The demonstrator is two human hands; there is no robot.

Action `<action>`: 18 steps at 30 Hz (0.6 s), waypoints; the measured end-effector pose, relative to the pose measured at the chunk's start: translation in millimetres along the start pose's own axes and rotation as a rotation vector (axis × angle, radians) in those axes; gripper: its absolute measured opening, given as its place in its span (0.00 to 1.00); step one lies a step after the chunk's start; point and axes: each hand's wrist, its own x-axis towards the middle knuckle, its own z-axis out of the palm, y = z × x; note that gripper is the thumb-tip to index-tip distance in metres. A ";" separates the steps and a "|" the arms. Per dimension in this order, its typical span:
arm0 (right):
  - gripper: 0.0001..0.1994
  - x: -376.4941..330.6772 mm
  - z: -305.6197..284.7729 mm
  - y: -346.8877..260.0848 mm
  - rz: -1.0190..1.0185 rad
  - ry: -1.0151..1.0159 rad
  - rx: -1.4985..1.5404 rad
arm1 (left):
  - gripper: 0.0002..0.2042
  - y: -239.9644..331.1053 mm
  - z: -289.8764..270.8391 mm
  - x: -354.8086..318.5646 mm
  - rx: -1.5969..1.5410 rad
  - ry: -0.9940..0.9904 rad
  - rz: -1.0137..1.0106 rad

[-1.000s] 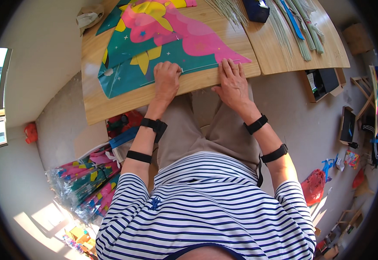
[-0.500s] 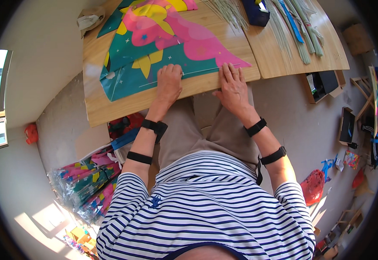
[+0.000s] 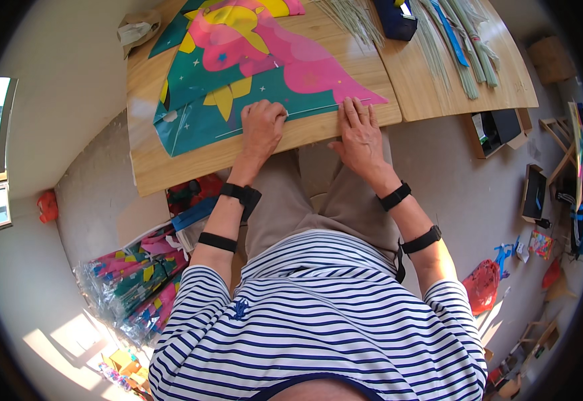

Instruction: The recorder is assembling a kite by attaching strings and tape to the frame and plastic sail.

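Kite sheet (image 3: 238,80): lies flat on the wooden table (image 3: 171,167), its near edge running along the table's front edge under both hands. Left hand (image 3: 263,127): fingers curled, knuckles up, pressing on the sheet's lower border; whether they pinch anything cannot be told. Right hand (image 3: 359,130): fingers extended and spread, flat on the border beside the pink tip, grasping nothing. A thin pale stick (image 3: 318,109) lies along the border between the two hands.

Change from half a second earlier: both hands sit at nearly the same spots; sheet unmoved.

Appearance: teal ground with small white stars, large pink figure, yellow patches; glossy, roughly triangular, narrowing rightward.
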 end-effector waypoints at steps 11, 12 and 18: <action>0.45 -0.5 0.1 -0.6 -0.006 0.014 -0.012 | 0.02 2.6 3.3 2.8 0.012 0.060 -0.009; 0.45 -0.5 0.0 -0.5 -0.006 0.014 -0.011 | 0.02 2.5 3.8 2.9 0.020 0.067 -0.002; 0.44 -0.8 -1.1 -0.7 0.006 -0.017 0.022 | 0.03 2.5 6.5 2.7 -0.002 0.099 -0.008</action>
